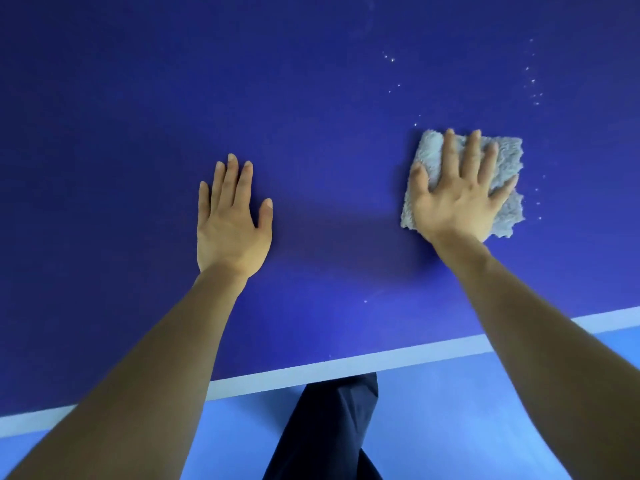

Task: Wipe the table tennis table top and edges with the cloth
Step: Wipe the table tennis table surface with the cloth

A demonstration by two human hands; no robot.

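pressing flat, my right hand [457,199] lies with fingers spread and straight on the folded grey cloth [504,174], which sits on the dark blue table top [138,116] well in from the near edge. my left hand [232,220] rests palm down, fingers straight and close together, on bare surface well apart from the cloth. white specks [533,81] dot the top beyond and beside the cloth. a white border line [346,365] marks the near edge; a dark trouser leg [332,434] and blue floor [467,410] show below it.

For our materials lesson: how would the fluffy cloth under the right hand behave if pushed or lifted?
Probably floppy: the cloth looks shaggy with uneven edges. Likely slides easily: the right hand presses it flat on the smooth table top.
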